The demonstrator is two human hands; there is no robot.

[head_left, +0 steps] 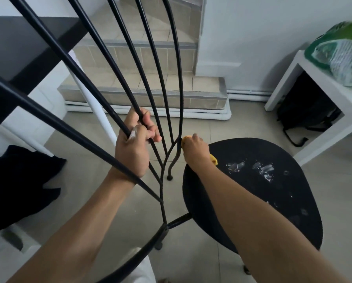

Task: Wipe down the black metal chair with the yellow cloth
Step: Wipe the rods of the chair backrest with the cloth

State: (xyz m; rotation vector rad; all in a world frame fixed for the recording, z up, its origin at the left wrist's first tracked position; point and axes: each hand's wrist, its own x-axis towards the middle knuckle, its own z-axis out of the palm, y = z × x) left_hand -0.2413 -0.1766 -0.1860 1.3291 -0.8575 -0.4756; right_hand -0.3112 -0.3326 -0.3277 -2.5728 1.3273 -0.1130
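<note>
The black metal chair [258, 193] fills the view, its round seat at the lower right and its curved back rods fanning up to the left. My left hand [135, 146] grips two of the middle back rods. My right hand [195, 149] holds the yellow cloth [213, 159] bunched against the rightmost rod just above the seat's back edge; only small bits of cloth show past my fingers. Shiny wet patches lie on the seat.
Tiled steps [146, 88] rise behind the chair. A white side table [318, 78] with a green bag [342, 54] on top and a black bag under it stands at the right. Dark clothing [22, 184] lies on the floor at the left.
</note>
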